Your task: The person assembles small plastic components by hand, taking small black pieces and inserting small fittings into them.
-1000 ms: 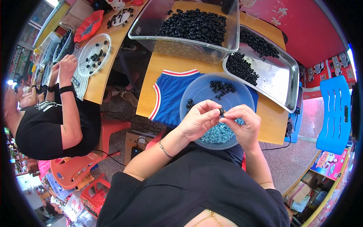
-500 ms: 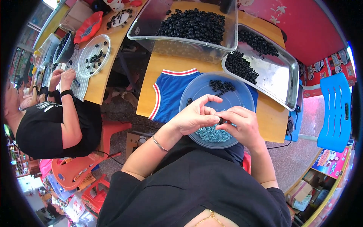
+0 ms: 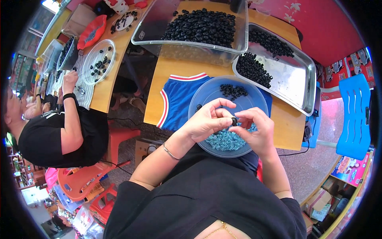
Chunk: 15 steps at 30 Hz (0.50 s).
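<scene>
your left hand (image 3: 205, 120) had a small black bead (image 3: 234, 122) pinched at the fingertips | your right hand (image 3: 259, 128) curled right up against it, can't tell if gripping too | bead was over the round tub (image 3: 250, 104), teal bits (image 3: 225, 140) below, blue cloth (image 3: 177, 101) beside

There are two foreground hands (image 3: 206, 120), one held bead (image 3: 234, 121), one blue tub (image 3: 248, 102), one large bin (image 3: 195, 53), one metal tray (image 3: 292, 77).
</scene>
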{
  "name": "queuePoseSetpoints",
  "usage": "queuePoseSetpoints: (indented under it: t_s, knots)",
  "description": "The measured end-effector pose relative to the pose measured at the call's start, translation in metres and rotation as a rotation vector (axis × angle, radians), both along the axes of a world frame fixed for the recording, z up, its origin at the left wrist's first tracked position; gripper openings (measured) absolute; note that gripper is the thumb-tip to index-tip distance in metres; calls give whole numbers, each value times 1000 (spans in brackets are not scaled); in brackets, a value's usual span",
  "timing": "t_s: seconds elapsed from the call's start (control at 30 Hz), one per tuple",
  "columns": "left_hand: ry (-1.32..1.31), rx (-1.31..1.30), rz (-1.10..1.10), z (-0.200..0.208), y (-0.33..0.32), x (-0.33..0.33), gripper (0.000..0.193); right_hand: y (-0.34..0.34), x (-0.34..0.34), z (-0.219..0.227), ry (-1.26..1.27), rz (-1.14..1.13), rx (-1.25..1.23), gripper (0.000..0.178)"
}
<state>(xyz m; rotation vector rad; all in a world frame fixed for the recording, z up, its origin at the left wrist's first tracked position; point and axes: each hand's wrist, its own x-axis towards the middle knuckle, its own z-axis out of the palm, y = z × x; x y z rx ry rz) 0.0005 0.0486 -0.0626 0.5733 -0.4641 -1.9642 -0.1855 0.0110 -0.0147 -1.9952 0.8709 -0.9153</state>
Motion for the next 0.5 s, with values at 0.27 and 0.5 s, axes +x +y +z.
queuePoseSetpoints:
  t_s: [0.27, 0.5]
  knots:
    - [-194, -149, 205, -1, -5, -9, 20, -2, 1, -11, -66, -119, -59, 22]
    - [-329, -226, 204, 20, -15, -12, 15, -10, 0, -15, -31, -83, -494, 23]
